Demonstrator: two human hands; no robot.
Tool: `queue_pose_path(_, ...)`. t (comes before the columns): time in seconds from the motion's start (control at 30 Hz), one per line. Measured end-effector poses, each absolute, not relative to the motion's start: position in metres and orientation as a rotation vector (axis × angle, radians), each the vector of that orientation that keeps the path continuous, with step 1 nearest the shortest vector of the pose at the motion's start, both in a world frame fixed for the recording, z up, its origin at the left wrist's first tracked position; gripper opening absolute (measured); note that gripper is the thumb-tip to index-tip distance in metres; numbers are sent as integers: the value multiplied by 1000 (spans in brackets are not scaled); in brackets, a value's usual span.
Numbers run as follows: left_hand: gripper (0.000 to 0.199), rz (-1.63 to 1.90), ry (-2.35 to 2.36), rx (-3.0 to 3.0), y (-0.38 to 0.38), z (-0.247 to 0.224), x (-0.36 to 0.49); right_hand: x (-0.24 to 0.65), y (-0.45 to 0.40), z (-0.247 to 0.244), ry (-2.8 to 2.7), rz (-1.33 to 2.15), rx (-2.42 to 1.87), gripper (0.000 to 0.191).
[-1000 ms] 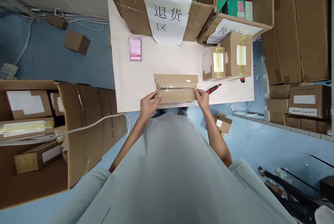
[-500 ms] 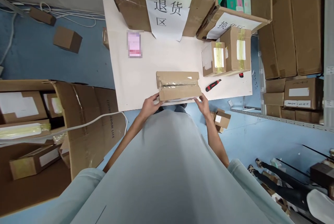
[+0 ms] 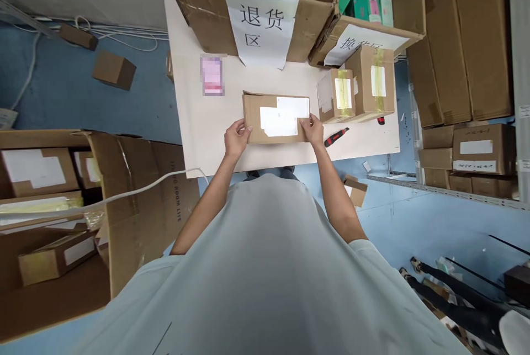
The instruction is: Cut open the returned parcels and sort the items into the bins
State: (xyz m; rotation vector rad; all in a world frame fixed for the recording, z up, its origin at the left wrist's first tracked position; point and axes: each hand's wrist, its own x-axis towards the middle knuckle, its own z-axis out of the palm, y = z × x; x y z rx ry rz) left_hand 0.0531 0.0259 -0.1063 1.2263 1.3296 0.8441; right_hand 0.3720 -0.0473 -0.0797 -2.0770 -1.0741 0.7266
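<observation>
A flat brown cardboard box (image 3: 253,123) is held over the white table (image 3: 199,139), its face with white labels turned up toward me. My left hand (image 3: 237,137) grips the box's left edge, thumb against the side. At the lower right corner, my right hand (image 3: 313,130) pinches the box, with its fingers over the label's edge. A red and black box cutter (image 3: 336,137) lies on the table just right of my right hand.
Two taped parcels (image 3: 343,95) stand at the table's right. Behind are open cartons (image 3: 207,18) with paper signs and goods inside. A large open carton (image 3: 153,195) with parcels is at left, a cable (image 3: 157,185) crossing it. Another person's legs (image 3: 447,294) show at lower right.
The box has been turned over: its taped, seamed side was up, and now the labelled side is. Both hands have moved away from me over the table with it.
</observation>
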Motion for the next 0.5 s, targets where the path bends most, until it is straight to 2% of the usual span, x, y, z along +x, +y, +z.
queue_pose_path(0.1, 40, 816, 1421, 1182, 33, -112, 55, 373, -43, -86, -1079, 767, -2090, 60)
queue_pose_path(0.5, 67, 773, 1495, 1163, 2, -102, 44, 381, -89, -81, -1095, 946, -1981, 55)
